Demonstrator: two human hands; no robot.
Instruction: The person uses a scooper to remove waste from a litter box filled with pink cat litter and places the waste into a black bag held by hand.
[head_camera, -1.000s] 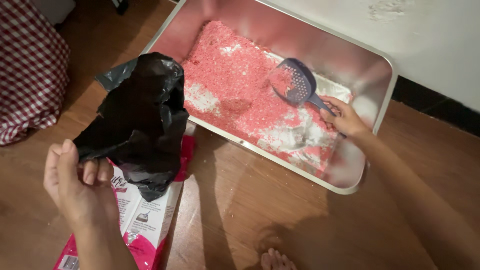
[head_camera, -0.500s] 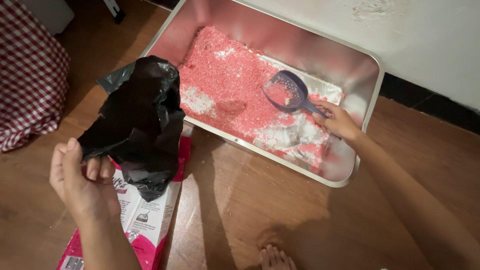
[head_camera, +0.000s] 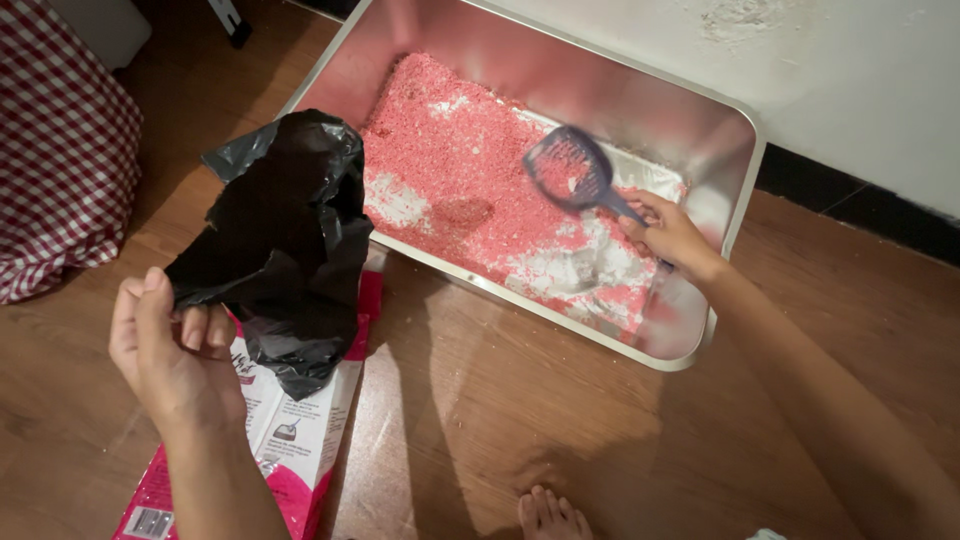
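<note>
Left hand: raised over the floor, fingers pinched on the edge of a crumpled black plastic bag; the bag hangs open-ish, mouth not clearly visible. Right hand: closed round the handle of a dark blue slotted scoop, held inside the steel tray. Scoop head is motion-blurred, lifted just above the litter, with some pink grains in it.

Pink granular litter covers most of the tray bed. Bare, whitish patches show through near the middle and toward the near right corner, next to the right hand; the far left part is evenly covered.

Progress, as judged: sifting is under way. The bag looks slack; cannot tell whether anything is in it. Much of the litter bed looks unworked.

Packaging: a flat pouch lies on the wooden floor under the bag, just beside the tray's near edge. White front panel, bright pink border, small picture of a scoop, a barcode panel at its lower corner.

Red-and-white checked fabric sits at far left. Bare toes at bottom edge.
</note>
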